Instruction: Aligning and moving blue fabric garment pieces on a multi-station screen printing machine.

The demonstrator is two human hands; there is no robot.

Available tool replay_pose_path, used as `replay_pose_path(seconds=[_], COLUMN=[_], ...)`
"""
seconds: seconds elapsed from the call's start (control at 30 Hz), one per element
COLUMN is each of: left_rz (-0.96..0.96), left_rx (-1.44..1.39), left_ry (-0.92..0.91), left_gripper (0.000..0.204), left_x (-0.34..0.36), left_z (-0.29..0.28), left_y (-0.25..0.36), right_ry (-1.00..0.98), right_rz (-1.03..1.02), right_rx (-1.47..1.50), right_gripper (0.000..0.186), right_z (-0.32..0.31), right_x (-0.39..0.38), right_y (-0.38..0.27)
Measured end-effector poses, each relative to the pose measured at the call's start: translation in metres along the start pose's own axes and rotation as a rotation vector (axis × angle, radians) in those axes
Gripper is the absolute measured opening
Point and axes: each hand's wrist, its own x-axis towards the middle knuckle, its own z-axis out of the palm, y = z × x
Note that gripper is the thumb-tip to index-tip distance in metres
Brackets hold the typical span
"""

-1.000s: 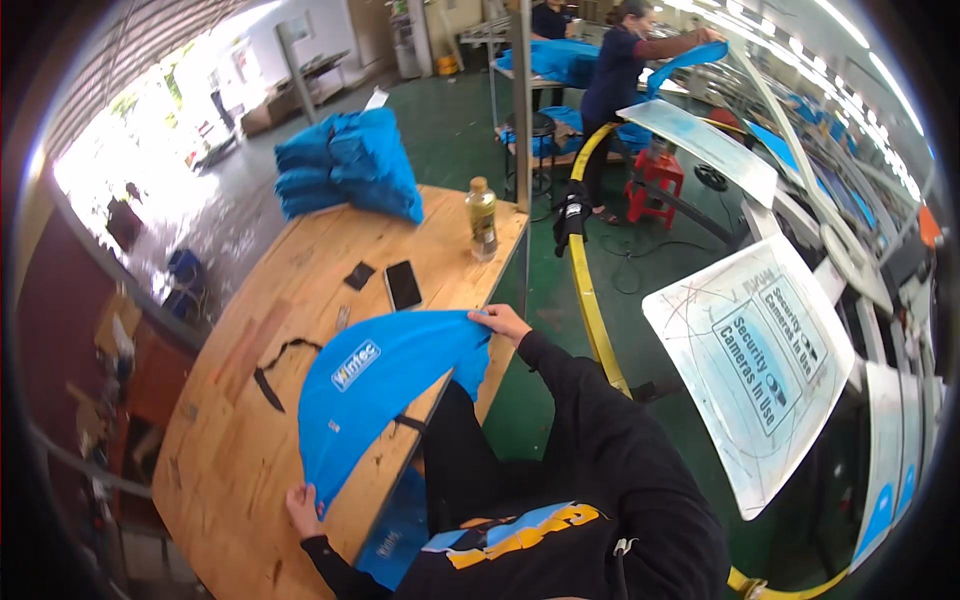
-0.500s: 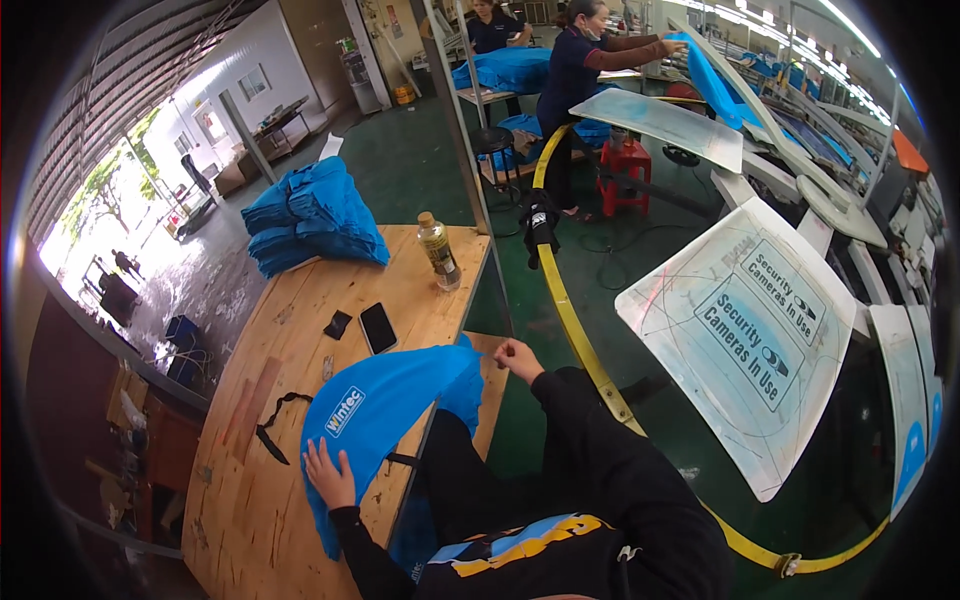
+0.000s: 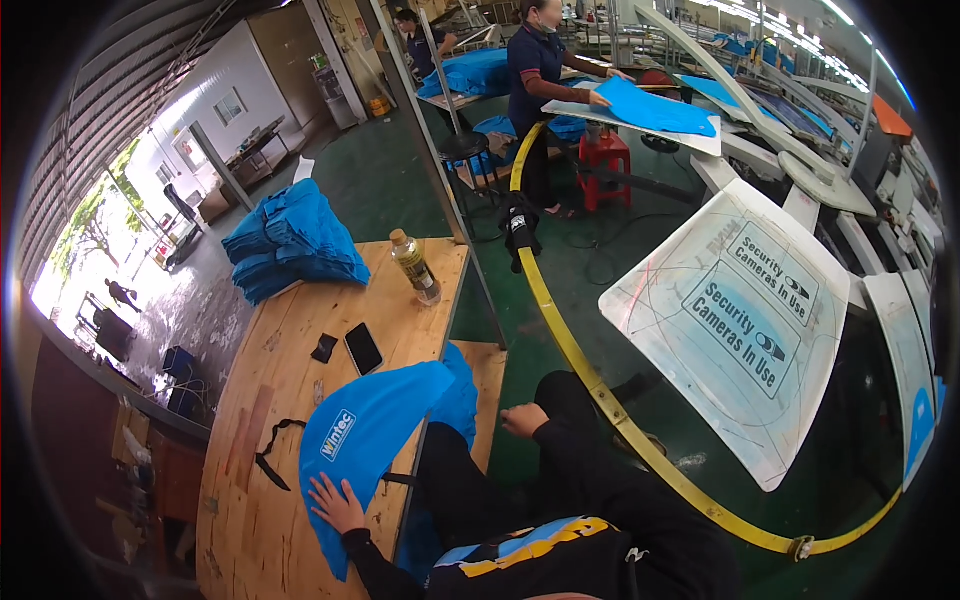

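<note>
My left hand (image 3: 338,504) lies flat with spread fingers on a blue fabric piece (image 3: 350,430), just below its small white printed patch. That piece is spread at the right edge of the wooden table (image 3: 240,480), and more blue fabric (image 3: 455,400) hangs over the edge beside my leg. Off the table, close to my knee, my right hand (image 3: 522,420) is closed with its fingers curled. Nothing shows in it. A black strap (image 3: 400,479) pokes out from beneath the fabric.
On the table are a phone (image 3: 364,348), a small black item (image 3: 324,347), a bottle (image 3: 416,268), a black band (image 3: 268,458) and a blue fabric stack (image 3: 298,240). A yellow rail (image 3: 560,330) curves past my right side, before a printing board (image 3: 735,330). Another person (image 3: 535,80) handles blue fabric.
My right hand has dropped lower, toward my knee. My left hand stays on the fabric. The other person has laid blue fabric onto a board. The whole view has shifted slightly.
</note>
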Motion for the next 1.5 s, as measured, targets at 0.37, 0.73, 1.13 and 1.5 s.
replay_pose_path(seconds=[0.37, 0.73, 1.13, 1.5], left_rz=[0.044, 1.838, 2.049, 1.814], left_rx=[-0.195, -1.55, -2.015, -2.943], left_ry=[0.249, -0.217, -0.036, -1.348], left_gripper=[0.053, 0.031, 0.015, 0.066], left_x=[-0.04, -0.1, -0.152, -0.211], left_z=[-0.033, -0.252, -0.303, -0.357], left_y=[0.006, 0.281, 0.298, 0.301], right_ry=[-0.04, 0.113, 0.056, 0.04], right_rz=[0.01, 0.002, -0.079, -0.027], right_rx=[-0.072, -0.024, -0.031, -0.032], right_gripper=[0.023, 0.022, 0.023, 0.023], right_z=[-0.003, 0.008, 0.013, -0.004], right_x=[0.0, -0.004, 0.004, -0.001], right_y=[-0.004, 0.012, 0.005, 0.004])
